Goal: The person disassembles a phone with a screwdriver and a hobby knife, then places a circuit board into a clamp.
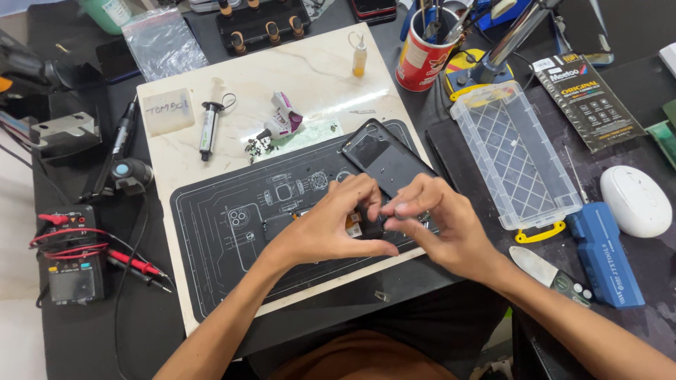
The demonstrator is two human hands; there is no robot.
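Both hands are pinched in tight on the open phone point(386, 165), fingertips meeting over its near end. The left hand point(331, 229) curls around from the left, thumb stretched along the near side and fingers bent over a small part with an orange patch; whether it actually clamps that part, I cannot tell, the fingers cover it. The right hand point(440, 225) comes in from the right, thumb and forefinger drawn close together right at the phone's edge, touching the left fingertips; what sits between them is hidden too.

The phone lies tilted on the black work mat point(225, 246), its dark inner frame running up and away to the right from the hands. The mat, printed with white outlines of parts, sits on a pale marble-look slab point(310, 70).

Further up the slab, a dark syringe point(208, 127) lies upright beside a frosted plastic block point(167, 110), and a small white and pink tube point(284, 118) rests just above a scatter of tiny screws. A little yellow dropper bottle point(360, 55) stands near the slab's far edge.

Off to the right, a clear plastic case point(510, 158) with a yellow latch lies next to the slab, with a blue tool box point(605, 253) and a white mouse point(635, 200) beyond it. A red cup of tools point(422, 60) stands at the top. On the left, a multimeter point(70, 257) with red leads sits well apart from the hands.
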